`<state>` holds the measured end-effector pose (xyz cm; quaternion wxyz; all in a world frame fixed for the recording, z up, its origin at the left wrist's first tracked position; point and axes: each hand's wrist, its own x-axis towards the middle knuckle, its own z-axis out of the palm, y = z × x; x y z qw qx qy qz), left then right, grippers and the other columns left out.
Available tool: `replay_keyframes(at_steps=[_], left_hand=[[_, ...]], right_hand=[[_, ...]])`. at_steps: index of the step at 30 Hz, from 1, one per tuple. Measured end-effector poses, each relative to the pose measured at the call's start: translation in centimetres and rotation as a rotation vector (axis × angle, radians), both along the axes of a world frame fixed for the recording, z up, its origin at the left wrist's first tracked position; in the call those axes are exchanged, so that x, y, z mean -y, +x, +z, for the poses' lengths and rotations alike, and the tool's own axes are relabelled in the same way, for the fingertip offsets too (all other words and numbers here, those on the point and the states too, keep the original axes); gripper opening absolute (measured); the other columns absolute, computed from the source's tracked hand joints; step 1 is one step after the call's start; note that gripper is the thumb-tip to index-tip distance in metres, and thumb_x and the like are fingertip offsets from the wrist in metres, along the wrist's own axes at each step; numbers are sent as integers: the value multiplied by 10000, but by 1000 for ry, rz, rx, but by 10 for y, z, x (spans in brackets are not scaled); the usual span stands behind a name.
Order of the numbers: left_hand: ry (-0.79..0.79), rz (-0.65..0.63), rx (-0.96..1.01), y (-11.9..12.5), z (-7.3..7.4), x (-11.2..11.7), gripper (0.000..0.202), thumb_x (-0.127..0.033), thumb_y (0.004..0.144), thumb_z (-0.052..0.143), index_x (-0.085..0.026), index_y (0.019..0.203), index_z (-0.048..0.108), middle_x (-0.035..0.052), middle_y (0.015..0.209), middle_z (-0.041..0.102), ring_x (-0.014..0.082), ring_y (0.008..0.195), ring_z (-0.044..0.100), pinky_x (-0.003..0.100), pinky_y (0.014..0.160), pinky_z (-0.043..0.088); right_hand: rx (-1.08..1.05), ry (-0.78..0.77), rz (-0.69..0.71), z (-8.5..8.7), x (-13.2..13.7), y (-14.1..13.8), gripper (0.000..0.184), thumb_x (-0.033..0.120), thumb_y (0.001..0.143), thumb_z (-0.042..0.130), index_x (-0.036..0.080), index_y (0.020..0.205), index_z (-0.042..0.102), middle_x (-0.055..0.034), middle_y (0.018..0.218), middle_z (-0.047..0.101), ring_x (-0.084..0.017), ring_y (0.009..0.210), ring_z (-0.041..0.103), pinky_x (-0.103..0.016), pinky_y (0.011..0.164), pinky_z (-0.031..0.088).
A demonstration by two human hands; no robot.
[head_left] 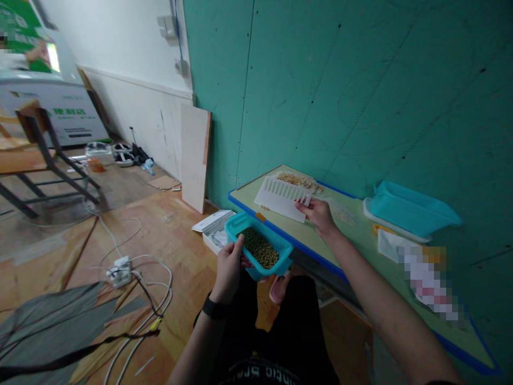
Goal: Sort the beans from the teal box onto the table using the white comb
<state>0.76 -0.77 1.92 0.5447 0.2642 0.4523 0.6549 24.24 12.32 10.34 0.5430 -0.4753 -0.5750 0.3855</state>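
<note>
My left hand [228,270] grips the near side of a turquoise plastic container [285,258], its thumb over the rim. Inside lie dark green beans [252,239] and yellowish beans [267,256], partly mixed where they meet. The container is just off the front edge of the table [288,227]. My right hand [318,215] pinches the right end of a white comb-like plate [276,200], which has a row of slots along its far edge. Beyond the plate, a heap of yellowish kernels [294,181] is spread on the tabletop, and a few kernels lie near its left end.
At the table's right are a turquoise bin [414,208], a white lid-like tray [396,227] and a blurred packet [430,283]. A green wall [340,96] backs the table. An opened white box [214,230], cables [168,278] and a power strip [120,271] lie on the floor.
</note>
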Motion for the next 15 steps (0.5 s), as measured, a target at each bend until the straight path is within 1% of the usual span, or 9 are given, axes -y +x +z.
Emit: replay_keyframes(at_steps=[8, 15], left_hand=[[0, 0, -9, -1, -2, 0, 532, -662, 685, 817, -188, 646, 579, -51, 471, 536, 114, 385, 527, 224, 396, 443], [5, 5, -13, -2, -2, -1, 524, -663, 672, 823, -191, 645, 598, -48, 465, 532, 113, 382, 499, 230, 388, 420]], right_hand=[[-40, -42, 33, 3, 9, -6, 532, 542, 462, 935, 180, 825, 793, -83, 852, 790, -252, 808, 728, -394, 779, 569], [11, -43, 48, 7, 21, -8, 542, 569, 471, 929, 188, 834, 801, -93, 881, 797, -278, 839, 738, -402, 759, 578]])
